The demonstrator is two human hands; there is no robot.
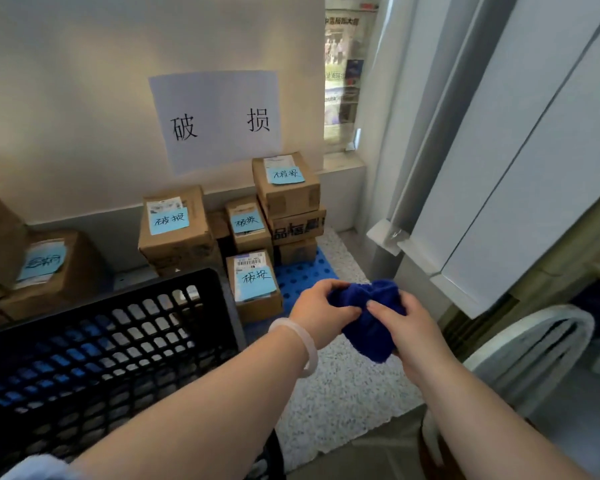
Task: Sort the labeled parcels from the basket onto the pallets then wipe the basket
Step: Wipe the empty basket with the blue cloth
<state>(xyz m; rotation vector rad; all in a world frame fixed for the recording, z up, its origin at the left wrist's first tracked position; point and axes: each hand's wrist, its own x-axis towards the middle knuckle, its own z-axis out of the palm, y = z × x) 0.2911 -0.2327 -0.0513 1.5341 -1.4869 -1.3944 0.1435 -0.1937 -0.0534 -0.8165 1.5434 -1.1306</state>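
Pinched from both sides, cloth (361,337) is held up in the air by L hand (319,313) & R hand (413,330). Fingers and thumbs of both are curled onto it, so it is bunched into a soft blue lump. It is prob. scrunched small like this so that a thick pad is made, which is easier to push over plastic than a floppy rag.

Cloth is held just to the right of basket (94,308), above floor (343,379), and is not touching either. Basket is black w/ lots of holes and is set close in, on the left, so it can be reached w/o a step. No parcel is seen in the part that shows, so sorting looks done & wiping is judged to be the step now.

On pallet (298,275) by wall (66,98), parcels (177,233) are stacked, some on top of others. Blue notes (169,220) are stuck on their tops, facing up, so they can be read fast. What look like the same two words are written big on sign (215,119) stuck above them, so the pile is marked as the spot for that kind. One box (66,271) w/ a different note sits apart at far left, prob. for another pile.

Next, cloth has to be brought over to the rim. Fluff could be snagged by the holes, so slow rubs would be best.
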